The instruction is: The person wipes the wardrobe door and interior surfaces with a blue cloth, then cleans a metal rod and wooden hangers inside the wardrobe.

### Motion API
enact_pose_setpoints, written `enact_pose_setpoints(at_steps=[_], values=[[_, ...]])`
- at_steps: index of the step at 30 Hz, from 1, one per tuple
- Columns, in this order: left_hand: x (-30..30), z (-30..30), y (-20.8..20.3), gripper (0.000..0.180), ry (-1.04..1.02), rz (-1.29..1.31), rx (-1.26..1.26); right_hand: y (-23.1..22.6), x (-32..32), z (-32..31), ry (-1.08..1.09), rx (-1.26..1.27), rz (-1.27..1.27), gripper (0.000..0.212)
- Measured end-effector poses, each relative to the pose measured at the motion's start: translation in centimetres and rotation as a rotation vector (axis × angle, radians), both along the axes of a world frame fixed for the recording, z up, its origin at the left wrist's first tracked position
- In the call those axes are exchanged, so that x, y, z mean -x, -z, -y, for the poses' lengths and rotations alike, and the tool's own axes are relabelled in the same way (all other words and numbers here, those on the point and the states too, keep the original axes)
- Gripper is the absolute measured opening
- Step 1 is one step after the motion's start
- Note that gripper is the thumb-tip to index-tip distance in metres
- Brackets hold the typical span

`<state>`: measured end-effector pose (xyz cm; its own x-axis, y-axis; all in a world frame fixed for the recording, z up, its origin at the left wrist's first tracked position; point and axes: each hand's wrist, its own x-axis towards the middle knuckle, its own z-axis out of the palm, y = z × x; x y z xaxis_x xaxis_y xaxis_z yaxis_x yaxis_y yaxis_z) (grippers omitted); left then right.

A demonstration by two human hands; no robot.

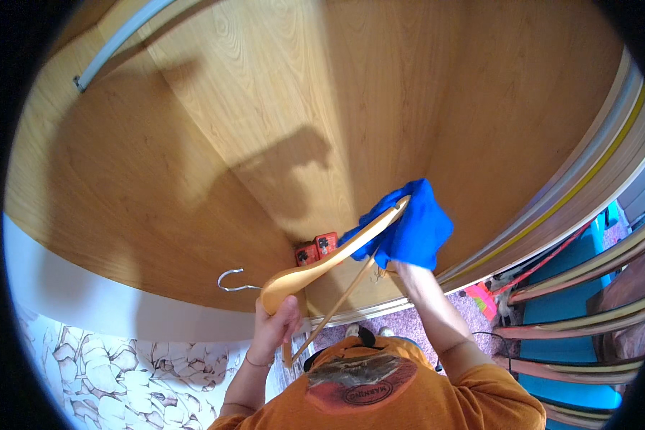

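A wooden clothes hanger (322,269) with a metal hook and a thin crossbar is held at a slant in front of me, inside a wood-panelled wardrobe. My left hand (279,324) is closed around it near the middle, close to the hook. At the hanger's far right end, a blue cloth (423,226) is bunched around the wood. My right hand (410,272) presses the cloth there; its fingers are mostly hidden under the folds.
Two small red boxes (317,249) sit in the wardrobe's back corner. A pale hanging rail (122,43) crosses the upper left. Sliding-door tracks (552,208) curve along the right. Beyond them stands a slatted wooden frame (573,333) with turquoise behind it. Purple carpet (430,322) lies below.
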<state>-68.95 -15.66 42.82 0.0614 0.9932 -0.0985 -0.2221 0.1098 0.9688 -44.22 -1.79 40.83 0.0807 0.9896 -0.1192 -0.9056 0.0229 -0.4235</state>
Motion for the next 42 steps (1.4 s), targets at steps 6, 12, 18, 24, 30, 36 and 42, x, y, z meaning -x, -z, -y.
enact_pose_setpoints(at_steps=[6, 12, 18, 24, 30, 36, 42], values=[[-1.1, -0.4, -1.5, 0.020, 0.026, -0.022, -0.030, -0.4, 0.2, -2.8, 0.025, 0.044, -0.131, 0.025], [-4.9, -3.7, -1.8, 0.023, -0.157, 0.054, -0.233, 2.4, 7.9, 4.1, 0.918, -0.595, 1.873, 0.013], [-2.4, -3.9, -2.2, 0.020, 0.036, 0.129, -0.021, -1.1, 4.8, 0.2, 0.611, -0.417, 1.690, 0.013], [-3.0, -4.2, -3.2, 0.024, -0.014, 0.250, -0.005, -4.1, 3.6, -0.6, 0.591, -0.132, 1.776, 0.015], [-1.4, -9.9, -5.5, 0.027, -0.256, 0.456, -0.284, 1.7, 11.1, 6.8, 0.309, -0.339, 2.028, 0.016], [-0.5, -11.1, -5.6, 0.026, -0.146, 0.701, -0.322, -0.7, 7.3, 7.2, 0.010, -0.765, 2.022, 0.026], [-2.9, -9.9, -4.7, 0.026, -0.079, 0.761, -0.113, -6.9, 7.5, 4.9, 0.131, -0.446, 1.758, 0.023]])
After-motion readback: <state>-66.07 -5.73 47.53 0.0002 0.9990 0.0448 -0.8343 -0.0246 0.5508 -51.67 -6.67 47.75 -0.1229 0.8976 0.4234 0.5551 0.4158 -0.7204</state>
